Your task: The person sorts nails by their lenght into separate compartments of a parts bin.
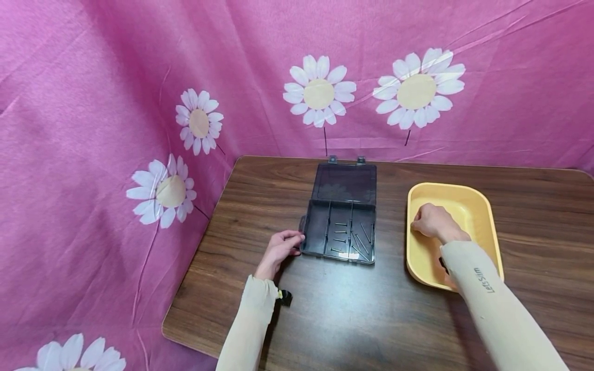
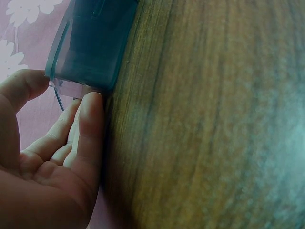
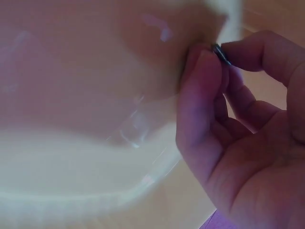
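A dark see-through plastic organizer box (image 1: pixel 317 226) lies on the table with its lid (image 1: pixel 345 183) laid back. Several short screws (image 1: pixel 341 232) sit in its middle compartment, and longer ones (image 1: pixel 361 242) lie crosswise in the right one. My left hand (image 1: pixel 280 250) grips the box's left edge near the front corner, thumb on the rim and fingers against the side. Inside the yellow tub (image 1: pixel 493 242), my right hand (image 1: pixel 436 222) pinches a small dark metal piece (image 3: pixel 220 55) between thumb and fingertips. Most of that piece is hidden by the fingers.
The wooden table (image 1: pixel 223 242) reaches left of the box and right of the tub. A pink flowered cloth (image 1: pixel 260 62) hangs behind and along the left side. The tub's raised wall surrounds my right hand.
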The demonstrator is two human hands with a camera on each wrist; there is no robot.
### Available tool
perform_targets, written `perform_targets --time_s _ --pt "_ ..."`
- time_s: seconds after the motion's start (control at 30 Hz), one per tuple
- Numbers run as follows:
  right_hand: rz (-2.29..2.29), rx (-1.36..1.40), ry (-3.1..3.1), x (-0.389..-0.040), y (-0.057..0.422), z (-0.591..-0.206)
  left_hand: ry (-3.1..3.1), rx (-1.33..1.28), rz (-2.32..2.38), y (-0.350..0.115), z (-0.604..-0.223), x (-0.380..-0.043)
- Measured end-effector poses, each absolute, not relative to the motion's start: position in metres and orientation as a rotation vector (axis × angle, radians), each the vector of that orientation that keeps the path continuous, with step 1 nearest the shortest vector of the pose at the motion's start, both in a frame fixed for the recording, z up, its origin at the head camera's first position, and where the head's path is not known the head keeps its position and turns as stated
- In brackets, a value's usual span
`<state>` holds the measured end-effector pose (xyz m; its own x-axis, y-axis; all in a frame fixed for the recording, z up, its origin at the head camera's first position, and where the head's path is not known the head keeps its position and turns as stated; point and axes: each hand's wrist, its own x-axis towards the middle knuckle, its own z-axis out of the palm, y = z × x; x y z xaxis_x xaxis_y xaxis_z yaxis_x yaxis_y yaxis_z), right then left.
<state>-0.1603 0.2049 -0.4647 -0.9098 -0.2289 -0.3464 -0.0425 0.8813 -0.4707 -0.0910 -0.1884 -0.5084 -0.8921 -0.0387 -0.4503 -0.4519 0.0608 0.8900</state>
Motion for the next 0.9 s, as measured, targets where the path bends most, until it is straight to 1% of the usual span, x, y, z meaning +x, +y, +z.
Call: perform_targets --time_s 0.2,0.57,0.9 --pt "-0.7 -0.226 2.695 -0.16 0.207 -0.467 2.036 -0.499 1.9 -0.188 -0.508 -0.091" --pt "-0.781 -0.224 2.727 -0.159 0.212 -0.46 2.038 -0.493 1.892 -0.188 -0.507 -0.09" --pt "-0.882 -0.168 2.826 -0.157 0.219 -0.458 2.032 -0.486 1.888 -0.189 -0.506 -0.09"
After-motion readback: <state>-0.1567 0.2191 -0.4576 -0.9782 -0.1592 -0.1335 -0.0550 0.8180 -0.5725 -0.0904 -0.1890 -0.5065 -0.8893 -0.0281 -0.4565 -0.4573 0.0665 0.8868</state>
